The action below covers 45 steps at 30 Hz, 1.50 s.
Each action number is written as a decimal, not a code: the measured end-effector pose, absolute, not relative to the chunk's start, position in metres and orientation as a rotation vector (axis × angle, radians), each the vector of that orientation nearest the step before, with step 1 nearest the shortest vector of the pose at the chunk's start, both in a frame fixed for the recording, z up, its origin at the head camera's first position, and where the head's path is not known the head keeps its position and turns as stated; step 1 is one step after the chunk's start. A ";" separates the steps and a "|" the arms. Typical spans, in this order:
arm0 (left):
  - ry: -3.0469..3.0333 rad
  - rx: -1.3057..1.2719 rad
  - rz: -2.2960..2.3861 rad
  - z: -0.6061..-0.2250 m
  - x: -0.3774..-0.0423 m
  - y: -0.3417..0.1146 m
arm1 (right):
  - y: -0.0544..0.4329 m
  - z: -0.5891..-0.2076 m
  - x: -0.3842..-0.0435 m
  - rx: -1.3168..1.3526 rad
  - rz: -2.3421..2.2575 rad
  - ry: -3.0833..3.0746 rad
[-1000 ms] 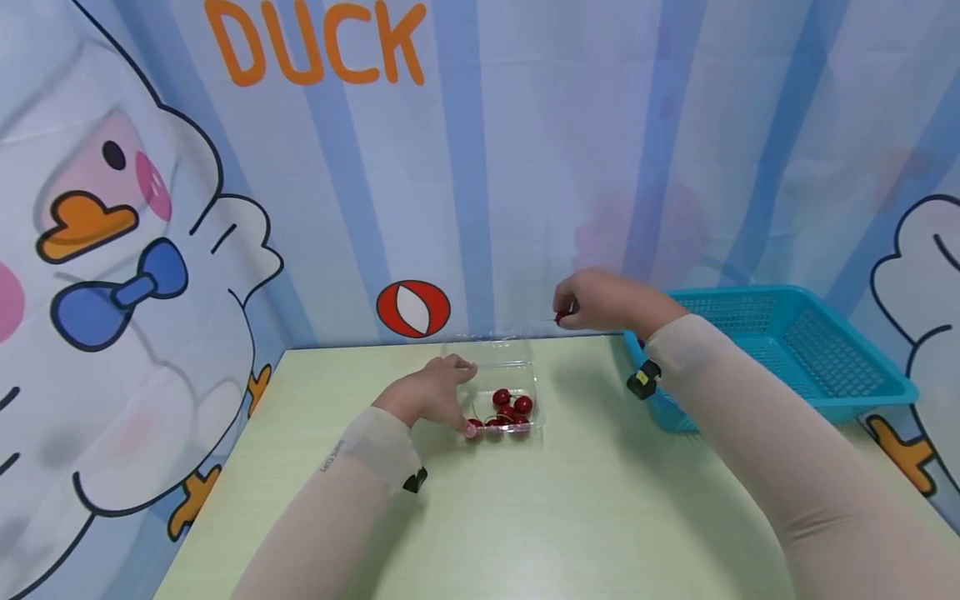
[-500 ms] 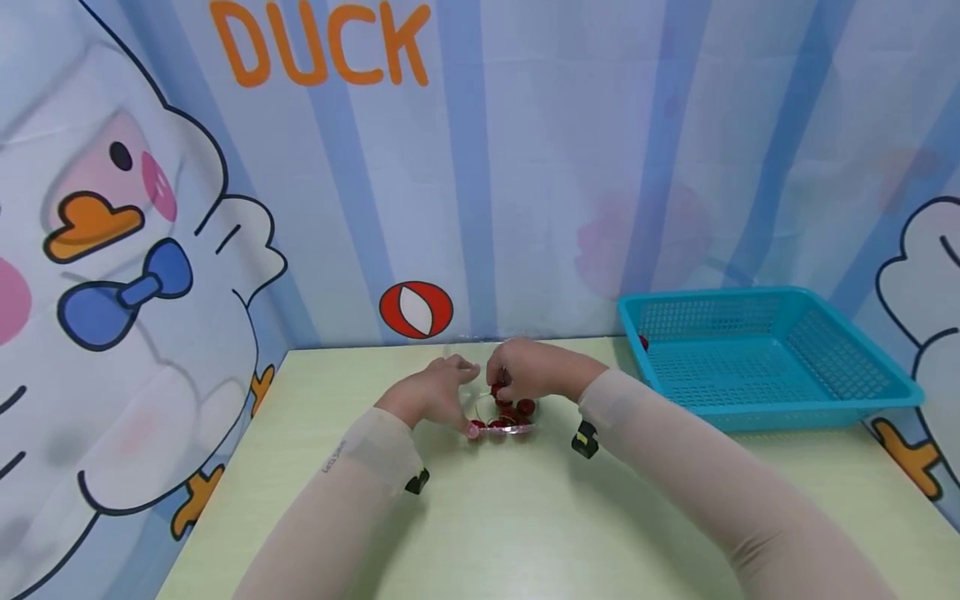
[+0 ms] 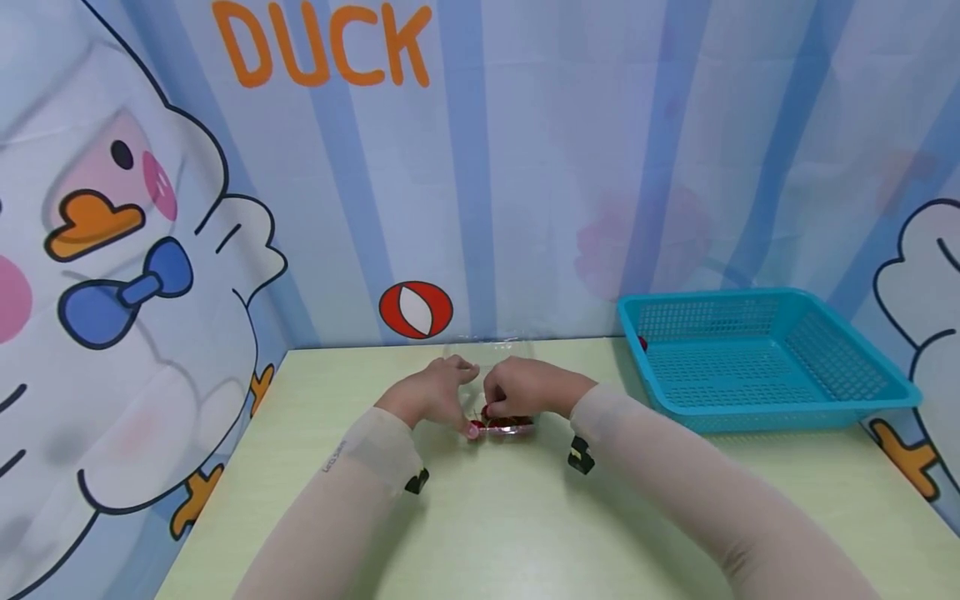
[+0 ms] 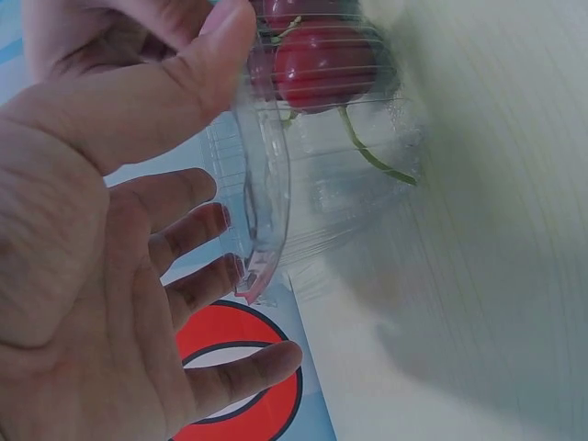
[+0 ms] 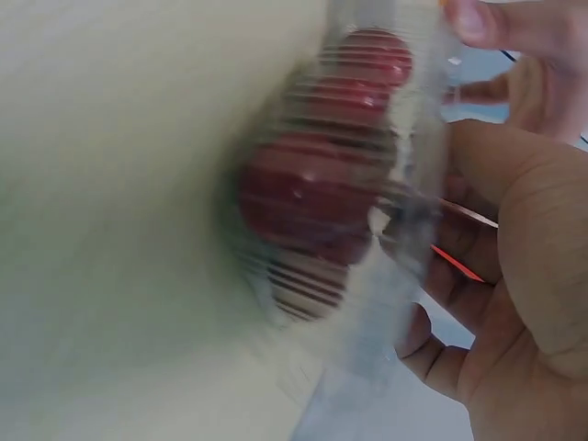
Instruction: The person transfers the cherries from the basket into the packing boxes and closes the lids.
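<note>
A clear plastic clamshell box (image 3: 507, 430) stands near the table's back edge with its lid up. Dark red cherries (image 4: 323, 66) with green stems lie inside, partly hidden under my right hand. My left hand (image 3: 435, 393) spans the box's left side, its thumb (image 4: 152, 119) at the front rim and its other fingers spread and fairly straight. My right hand (image 3: 531, 387) reaches down into the box with curled fingers (image 5: 446, 363), pinching a cherry (image 3: 487, 412) at the fingertips. The right wrist view shows several cherries through the ribbed, blurred box wall.
A turquoise plastic basket (image 3: 780, 410) stands at the right of the pale table (image 3: 517, 525), with a red cherry (image 3: 642, 342) at its left corner. Behind the table hangs a striped backdrop (image 3: 540, 167) printed with ducks.
My right hand has come from near the basket leftward with a cherry, then lowered into the clear box. The left hand has kept its place at the box's left side.
</note>
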<state>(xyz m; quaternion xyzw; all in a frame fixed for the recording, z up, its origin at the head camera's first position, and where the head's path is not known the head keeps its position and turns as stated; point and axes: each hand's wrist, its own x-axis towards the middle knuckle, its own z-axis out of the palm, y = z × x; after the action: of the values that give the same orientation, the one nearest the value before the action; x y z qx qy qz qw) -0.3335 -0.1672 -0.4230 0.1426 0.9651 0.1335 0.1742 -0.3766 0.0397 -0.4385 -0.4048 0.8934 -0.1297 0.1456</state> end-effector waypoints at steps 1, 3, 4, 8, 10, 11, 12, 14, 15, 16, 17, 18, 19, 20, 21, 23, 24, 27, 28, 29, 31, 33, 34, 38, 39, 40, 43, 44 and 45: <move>2.737 0.404 0.377 -0.423 -0.334 -0.167 | 0.041 -0.435 -0.377 -1.172 -0.367 2.578; 2.738 0.400 0.376 -0.422 -0.334 -0.168 | 0.046 -0.428 -0.379 -1.172 -0.356 2.589; 2.739 0.398 0.374 -0.422 -0.335 -0.168 | 0.049 -0.422 -0.380 -1.167 -0.356 2.592; 2.739 0.378 0.365 -0.421 -0.335 -0.169 | 0.064 -0.401 -0.386 -1.149 -0.355 2.589; 2.740 0.369 0.363 -0.421 -0.334 -0.170 | 0.074 -0.389 -0.390 -1.139 -0.357 2.597; 2.740 0.366 0.365 -0.421 -0.334 -0.170 | 0.079 -0.383 -0.392 -1.132 -0.358 2.608; 2.742 0.365 0.366 -0.421 -0.334 -0.171 | 0.085 -0.378 -0.393 -1.119 -0.361 2.623; 2.745 0.368 0.370 -0.421 -0.334 -0.171 | 0.098 -0.366 -0.398 -1.087 -0.354 2.663; 2.747 0.371 0.369 -0.421 -0.334 -0.171 | 0.105 -0.361 -0.400 -1.077 -0.353 2.683; 2.748 0.375 0.368 -0.421 -0.334 -0.172 | 0.112 -0.357 -0.403 -1.058 -0.354 2.706; 2.749 0.377 0.371 -0.421 -0.334 -0.172 | 0.120 -0.352 -0.406 -1.041 -0.359 2.727; 2.750 0.378 0.372 -0.421 -0.334 -0.172 | 0.129 -0.347 -0.409 -1.018 -0.367 2.745; 2.750 0.379 0.374 -0.421 -0.335 -0.173 | 0.137 -0.343 -0.412 -0.994 -0.382 2.762; 2.750 0.377 0.377 -0.421 -0.335 -0.173 | 0.145 -0.339 -0.416 -0.966 -0.397 2.776; 2.751 0.373 0.378 -0.421 -0.335 -0.173 | 0.154 -0.335 -0.419 -0.933 -0.412 2.791; 2.750 0.364 0.384 -0.421 -0.335 -0.174 | 0.169 -0.328 -0.425 -0.844 -0.437 2.818; 2.750 0.362 0.383 -0.421 -0.335 -0.175 | 0.177 -0.326 -0.428 -0.798 -0.444 2.829; 2.746 0.358 0.389 -0.422 -0.335 -0.175 | 0.201 -0.322 -0.437 -0.700 -0.450 2.844; 2.745 0.359 0.396 -0.422 -0.335 -0.176 | 0.209 -0.323 -0.440 -0.682 -0.459 2.842; 2.744 0.360 0.401 -0.422 -0.335 -0.176 | 0.218 -0.324 -0.443 -0.680 -0.463 2.838; 2.740 0.358 0.415 -0.423 -0.335 -0.176 | 0.232 -0.329 -0.448 -0.686 -0.475 2.824; 2.740 0.350 0.427 -0.425 -0.334 -0.176 | 0.244 -0.336 -0.452 -0.695 -0.478 2.810; 2.740 0.348 0.430 -0.426 -0.334 -0.176 | 0.249 -0.340 -0.453 -0.688 -0.481 2.801; 2.741 0.345 0.414 -0.431 -0.335 -0.173 | 0.267 -0.361 -0.457 -0.640 -0.535 2.744; 2.742 0.347 0.409 -0.431 -0.335 -0.172 | 0.271 -0.367 -0.458 -0.625 -0.547 2.727; 2.743 0.353 0.402 -0.430 -0.335 -0.171 | 0.274 -0.373 -0.460 -0.602 -0.562 2.709; 2.740 0.359 0.396 -0.428 -0.334 -0.169 | 0.280 -0.389 -0.465 -0.538 -0.581 2.653; 2.740 0.361 0.395 -0.428 -0.333 -0.168 | 0.281 -0.392 -0.467 -0.512 -0.577 2.633; 2.741 0.362 0.395 -0.427 -0.333 -0.168 | 0.282 -0.396 -0.468 -0.485 -0.573 2.612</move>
<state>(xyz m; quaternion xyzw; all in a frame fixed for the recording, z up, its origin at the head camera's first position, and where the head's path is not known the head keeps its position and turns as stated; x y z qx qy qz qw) -0.3330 -0.1679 -0.4267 0.1277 0.9666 0.1392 0.1732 -0.4678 0.2818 -0.3956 -0.1745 0.9396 -0.2062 0.2103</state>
